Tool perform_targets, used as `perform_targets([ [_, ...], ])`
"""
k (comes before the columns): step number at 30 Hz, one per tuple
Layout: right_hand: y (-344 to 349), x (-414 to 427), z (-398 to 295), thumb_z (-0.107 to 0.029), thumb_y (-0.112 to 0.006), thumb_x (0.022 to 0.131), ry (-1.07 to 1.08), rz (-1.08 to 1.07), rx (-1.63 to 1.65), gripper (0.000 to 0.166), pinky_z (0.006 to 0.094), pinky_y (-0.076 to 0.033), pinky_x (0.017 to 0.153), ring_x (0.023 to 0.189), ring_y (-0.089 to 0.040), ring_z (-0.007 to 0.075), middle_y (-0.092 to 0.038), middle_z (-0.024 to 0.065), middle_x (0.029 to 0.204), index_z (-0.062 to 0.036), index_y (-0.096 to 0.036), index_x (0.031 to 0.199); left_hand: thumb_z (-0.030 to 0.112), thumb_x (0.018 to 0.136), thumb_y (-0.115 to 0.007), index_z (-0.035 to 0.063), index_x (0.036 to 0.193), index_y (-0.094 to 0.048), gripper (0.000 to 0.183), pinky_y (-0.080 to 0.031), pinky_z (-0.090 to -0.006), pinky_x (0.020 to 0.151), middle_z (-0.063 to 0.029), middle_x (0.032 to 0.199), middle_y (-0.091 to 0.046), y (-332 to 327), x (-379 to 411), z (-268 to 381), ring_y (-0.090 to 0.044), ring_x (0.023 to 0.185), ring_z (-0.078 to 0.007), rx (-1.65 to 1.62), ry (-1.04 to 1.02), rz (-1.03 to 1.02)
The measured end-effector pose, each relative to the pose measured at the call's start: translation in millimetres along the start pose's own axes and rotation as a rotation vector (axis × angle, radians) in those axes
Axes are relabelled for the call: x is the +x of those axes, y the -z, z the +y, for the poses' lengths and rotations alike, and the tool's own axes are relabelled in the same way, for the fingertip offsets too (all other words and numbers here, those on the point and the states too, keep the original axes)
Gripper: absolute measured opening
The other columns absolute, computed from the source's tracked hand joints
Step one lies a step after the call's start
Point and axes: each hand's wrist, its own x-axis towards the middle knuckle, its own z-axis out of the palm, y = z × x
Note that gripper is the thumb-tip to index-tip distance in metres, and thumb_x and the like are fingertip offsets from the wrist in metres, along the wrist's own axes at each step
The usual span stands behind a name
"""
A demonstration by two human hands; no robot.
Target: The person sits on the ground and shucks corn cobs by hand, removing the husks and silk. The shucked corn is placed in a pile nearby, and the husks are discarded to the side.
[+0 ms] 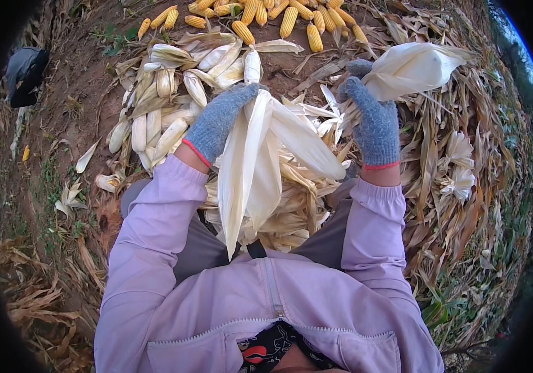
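My left hand [224, 121], in a grey knit glove with a red cuff, grips a bunch of pale corn husk leaves [252, 172] that spreads down over my lap. Just beyond its fingers a whitish, husk-covered ear [252, 67] points away from me; whether it joins the gripped leaves is hidden. To the right, my right hand [372, 123], gloved alike, is closed around the narrow end of a cream corn husk bundle [411, 72]. That bundle flares out to the upper right, and its inside cannot be seen. Loose husks [304, 172] lie between my knees.
Unhusked ears of corn [154, 116] are heaped at the left. Beyond them lie several bare yellow cobs [290, 21]. Dry stalks and leaves [453, 140] cover the right side. A dark grey object [25, 74] sits on the soil at the far left.
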Motion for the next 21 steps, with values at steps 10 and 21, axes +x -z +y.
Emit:
perform_targets([
  [10, -45.2, -27.4, 29.4, -0.009, -0.074, 0.078, 0.422, -0.706, -0.91, 0.036, 0.0409, -0.051, 0.088, 0.101, -0.065, 0.0351, -0.066, 0.0165, 0.108, -0.0026, -0.064, 0.112, 0.031, 0.098, -0.059, 0.0038, 0.13, -0.058, 0.042, -0.049, -0.0298, 0.094, -0.0082, 0.118, -0.065, 5.8, 8.7, -19.7, -0.062, 0.104, -0.0164, -0.322, 0.245, -0.163],
  [21, -40.1, -22.6, 42.1, -0.023, -0.066, 0.094, -0.367, -0.025, 0.231, 0.026, 0.031, -0.05, 0.071, 0.08, -0.063, 0.0167, -0.067, 0.0068, 0.091, -0.0003, -0.065, 0.106, 0.019, 0.093, -0.066, 0.0008, 0.131, -0.054, 0.043, -0.053, -0.0285, 0.086, -0.0077, 0.116, -0.065, -17.5, 5.8, -26.4, -0.064, 0.1, -0.0152, 0.001, 0.145, -0.168],
])
